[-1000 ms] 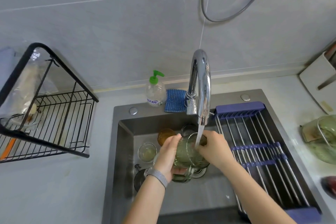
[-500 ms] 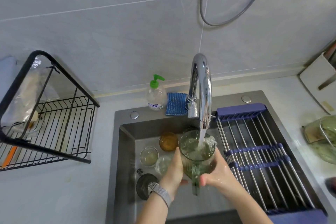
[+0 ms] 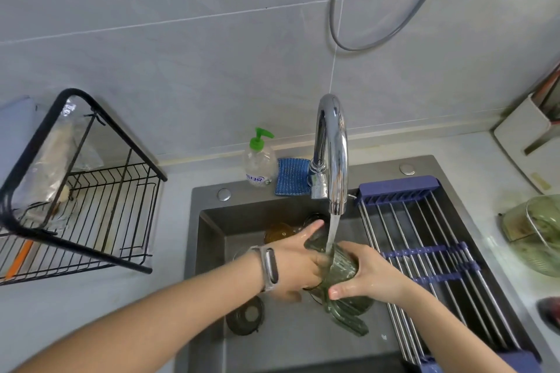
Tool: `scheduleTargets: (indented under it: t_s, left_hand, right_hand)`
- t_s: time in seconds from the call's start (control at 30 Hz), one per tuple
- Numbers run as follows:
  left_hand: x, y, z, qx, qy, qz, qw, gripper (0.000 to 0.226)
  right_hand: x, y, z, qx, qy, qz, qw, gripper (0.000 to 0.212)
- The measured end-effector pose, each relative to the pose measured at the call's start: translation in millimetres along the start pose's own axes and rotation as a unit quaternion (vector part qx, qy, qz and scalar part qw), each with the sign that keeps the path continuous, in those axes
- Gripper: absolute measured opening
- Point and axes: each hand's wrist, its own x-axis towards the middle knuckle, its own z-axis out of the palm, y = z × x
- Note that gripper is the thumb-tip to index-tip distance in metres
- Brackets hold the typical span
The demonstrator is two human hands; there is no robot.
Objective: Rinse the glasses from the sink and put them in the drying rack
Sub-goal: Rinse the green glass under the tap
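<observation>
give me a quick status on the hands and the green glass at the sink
Both hands, left and right, gripping the green glass, tilted under the running tap. Roll-up rack over the sink holds nothing yet. Nothing blocking.

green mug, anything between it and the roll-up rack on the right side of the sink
Nothing visible blocks it. Both hands hold the green mug under the faucet, and the roll-up rack lies bare just beside the right hand.

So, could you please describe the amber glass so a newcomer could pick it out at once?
Start at the dark sink and follow the chrome faucet down to the back wall. The amber glass stands on the floor there, just beyond the left hand. Its orange-brown tint is unique there.
</observation>
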Motion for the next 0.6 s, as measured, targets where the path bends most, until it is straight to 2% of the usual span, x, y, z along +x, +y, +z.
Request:
scheduleTargets:
  t_s: [0.03,0.07,0.1,0.13,0.17,0.2,0.27,0.3,0.33,0.37,0.4,0.43,0.47,0.5,0.53,0.6]
  left_hand:
    - [5.2,-5.9,5.1,0.063,-0.028,0.007,0.998,0.037]
    - [10.4,-10.8,12.4,0.058,-0.041,-0.004,0.997,0.043]
    - [15.5,-12.6,15.7,-0.008,-0.026,-0.019,0.999,0.045]
    - [18.6,-12.0,12.6,-0.133,0.003,-0.042,0.990,0.041]
    - [19.2,-10.8,2.8,-0.281,0.025,-0.074,0.957,0.030]
    - [21.4,-10.3,-7.3,-0.419,0.026,-0.101,0.902,0.019]
    - [22.2,-10.1,-25.3,-0.568,0.015,-0.123,0.813,0.017]
    - [21.9,-9.2,-28.6,-0.598,0.003,-0.124,0.792,0.017]
    - [22.3,-8.8,-25.3,-0.587,-0.004,-0.122,0.800,0.017]
    - [21.6,-7.5,-21.3,-0.538,0.000,-0.116,0.835,0.016]
    - [22.0,-7.4,-12.4,-0.441,0.018,-0.107,0.891,0.016]
    - [25.1,-9.3,1.2,-0.294,0.043,-0.090,0.951,0.015]
    - [26.4,-11.4,13.8,-0.167,0.064,-0.092,0.980,0.017]
    - [24.7,-12.7,19.3,-0.112,0.074,-0.096,0.986,0.022]
    - [24.0,-14.3,17.2,-0.111,0.091,-0.088,0.986,0.022]
    - [21.7,-16.2,1.9,-0.213,0.121,-0.078,0.966,0.006]
  right_hand:
    - [2.0,-2.2,2.0,-0.008,0.010,-0.001,1.000,0.083]
    - [3.5,-3.6,2.0,-0.011,0.023,-0.003,1.000,0.083]
    - [4.3,-3.8,0.5,-0.005,0.040,-0.006,0.999,0.083]
    - [4.2,-3.2,-2.0,0.006,0.059,-0.010,0.998,0.084]
    - [3.7,-1.8,-5.1,0.020,0.074,-0.014,0.997,0.084]
    - [2.5,-0.2,-8.0,0.033,0.086,-0.019,0.996,0.084]
    - [-0.7,3.2,-10.9,0.048,0.105,-0.027,0.993,0.082]
    - [-1.6,4.9,-11.4,0.055,0.108,-0.030,0.992,0.082]
    - [-2.4,5.9,-10.5,0.062,0.108,-0.033,0.992,0.081]
    - [-3.2,7.3,-8.9,0.069,0.103,-0.035,0.992,0.081]
    - [-4.1,8.2,-6.8,0.076,0.098,-0.037,0.992,0.081]
    - [-4.5,9.6,-4.5,0.082,0.092,-0.040,0.992,0.080]
    - [-4.7,10.4,-2.6,0.089,0.084,-0.041,0.992,0.080]
    - [-3.8,12.3,-1.4,0.098,0.079,-0.045,0.991,0.080]
    - [-2.3,13.3,-0.8,0.106,0.079,-0.046,0.990,0.081]
    - [1.0,12.2,-0.5,0.112,0.089,-0.053,0.988,0.083]
